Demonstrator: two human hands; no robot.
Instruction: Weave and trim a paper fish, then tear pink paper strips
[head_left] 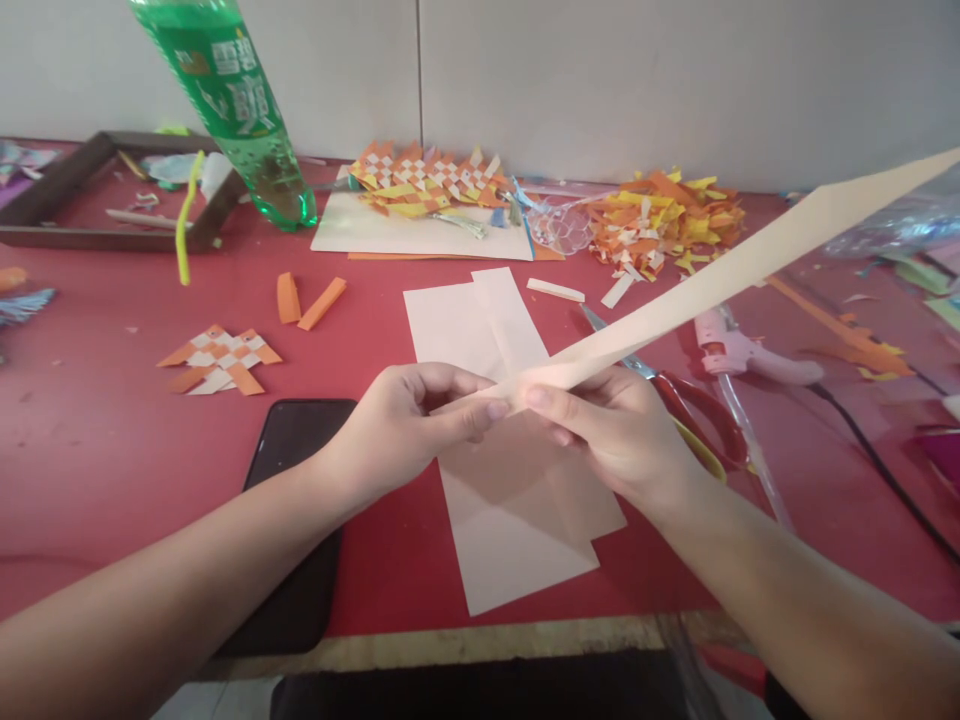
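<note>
Two bare forearms [225, 545] reached in from the lower corners and converged, bringing the hands close together. Left hand [405, 430] and right hand [626, 425] both pinched one long pale paper strip [712, 270], thumbs on top and fingers curled beneath; its long end rose beyond the right hand, up and rightward. Under the hands lay two overlapping pieces of pale paper [495, 540]. One black phone [300, 570] lay partly beneath the left forearm. Far beyond the left hand stood one green bottle [225, 90], its label bearing white Chinese characters, apparently 雪碧. Nearer that hand were two folded orange strips [322, 303] and one checkered woven piece [221, 358]. Just beyond the right hand were one pair of scissors [694, 410] and one pink glue gun [757, 355].
</note>
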